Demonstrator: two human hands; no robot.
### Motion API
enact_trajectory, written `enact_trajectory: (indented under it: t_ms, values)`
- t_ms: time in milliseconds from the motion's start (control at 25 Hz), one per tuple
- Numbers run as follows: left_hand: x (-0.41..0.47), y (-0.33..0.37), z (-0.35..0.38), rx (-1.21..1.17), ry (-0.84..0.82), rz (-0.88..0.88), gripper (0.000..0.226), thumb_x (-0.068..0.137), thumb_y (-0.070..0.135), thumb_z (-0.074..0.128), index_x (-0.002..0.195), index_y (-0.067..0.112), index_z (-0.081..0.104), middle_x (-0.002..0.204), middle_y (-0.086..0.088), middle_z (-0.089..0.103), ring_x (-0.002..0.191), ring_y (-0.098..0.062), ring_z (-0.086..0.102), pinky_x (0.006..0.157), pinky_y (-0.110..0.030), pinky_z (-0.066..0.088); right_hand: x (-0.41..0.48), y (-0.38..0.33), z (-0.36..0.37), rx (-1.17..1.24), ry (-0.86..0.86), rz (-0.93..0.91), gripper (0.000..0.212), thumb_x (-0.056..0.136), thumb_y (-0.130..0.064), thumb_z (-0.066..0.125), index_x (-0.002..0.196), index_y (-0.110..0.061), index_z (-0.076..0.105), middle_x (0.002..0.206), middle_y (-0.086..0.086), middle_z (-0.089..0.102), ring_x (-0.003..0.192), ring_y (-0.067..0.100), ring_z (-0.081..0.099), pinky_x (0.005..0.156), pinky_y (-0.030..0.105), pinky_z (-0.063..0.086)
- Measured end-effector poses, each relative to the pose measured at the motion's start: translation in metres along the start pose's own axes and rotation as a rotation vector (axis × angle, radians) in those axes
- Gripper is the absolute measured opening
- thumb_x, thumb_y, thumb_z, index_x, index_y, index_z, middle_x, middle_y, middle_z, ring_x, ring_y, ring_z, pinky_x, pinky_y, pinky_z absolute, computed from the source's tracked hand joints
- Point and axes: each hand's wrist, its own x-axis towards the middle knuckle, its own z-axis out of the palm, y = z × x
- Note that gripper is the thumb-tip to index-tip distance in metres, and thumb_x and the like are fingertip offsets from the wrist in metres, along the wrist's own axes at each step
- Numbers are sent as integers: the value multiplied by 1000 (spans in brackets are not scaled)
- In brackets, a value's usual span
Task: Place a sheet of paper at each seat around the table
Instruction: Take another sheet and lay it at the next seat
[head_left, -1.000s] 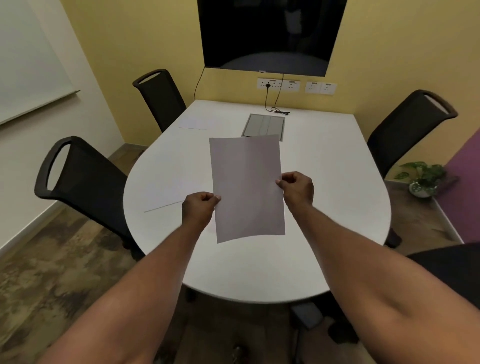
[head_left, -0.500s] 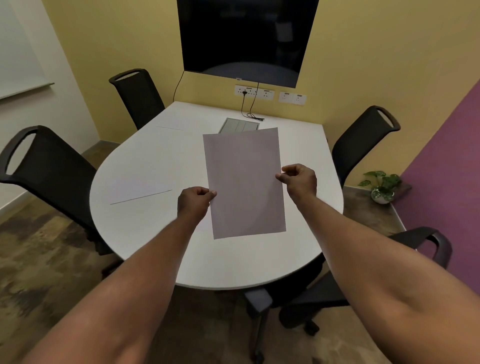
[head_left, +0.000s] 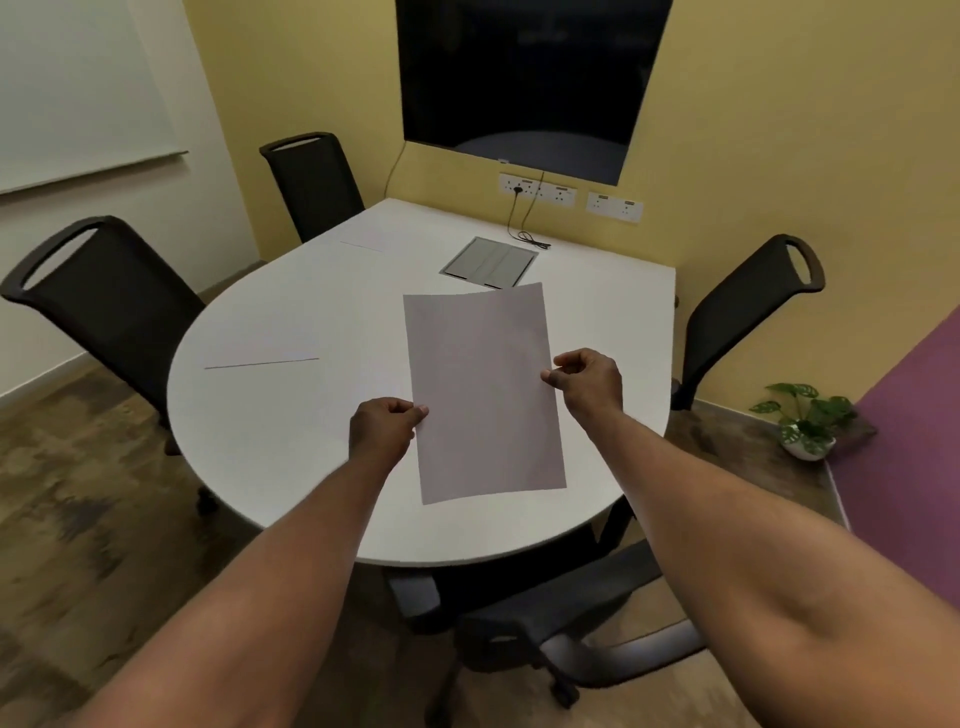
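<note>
Over a white table (head_left: 291, 426), rounded at its near end and set against a yellow wall, a person held a blank sheet of paper (head_left: 483, 395) in the air above the right half of the tabletop.

From left, the room showed a whiteboard (head_left: 78, 88) on the pale side wall, two black chairs along the table's left side, one near (head_left: 104, 301) and one far (head_left: 311, 187), a dark wall screen (head_left: 524, 78) above a row of sockets (head_left: 537, 189), a right-hand chair (head_left: 748, 312) and a purple wall (head_left: 914, 415).

The left hand (head_left: 384, 428) pinched the sheet's left edge between thumb and curled fingers. The right hand (head_left: 587, 384) pinched the right edge a little higher.

Two placed sheets were hard to make out against the white top. The first (head_left: 260, 343), before the near left chair, showed mainly as a thin shadow line. The second (head_left: 363, 239), before the far left chair, was fainter. The frame cut off the whiteboard, and the right forearm hid part of a fourth chair (head_left: 571, 613) at the near end.

A grey hatch (head_left: 491, 262) lay closed in the tabletop just beyond the held sheet. A white pot (head_left: 805, 449) on the floor held a leafy plant (head_left: 805, 410).
</note>
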Motion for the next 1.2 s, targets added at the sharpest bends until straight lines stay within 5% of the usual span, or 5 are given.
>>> enact_trajectory:
  t_ms: [800,1200]
  values:
    - [94,-77,139,123,69,-314,20,78,34,81,74,15,76,87,-1,77,84,-27,72,84,-38,57,160,140,50,-140,-205,175,23,76,-17,85,90,-19,68,81,-4,68,75,9,64,65,21,44]
    - [142,-149,214,229,169,-500,21,79,38,80,80,17,77,85,-3,77,85,-24,71,74,-30,51,218,261,106,-216,-311,271,23,76,-18,84,82,-26,63,76,-8,68,71,5,63,59,20,41]
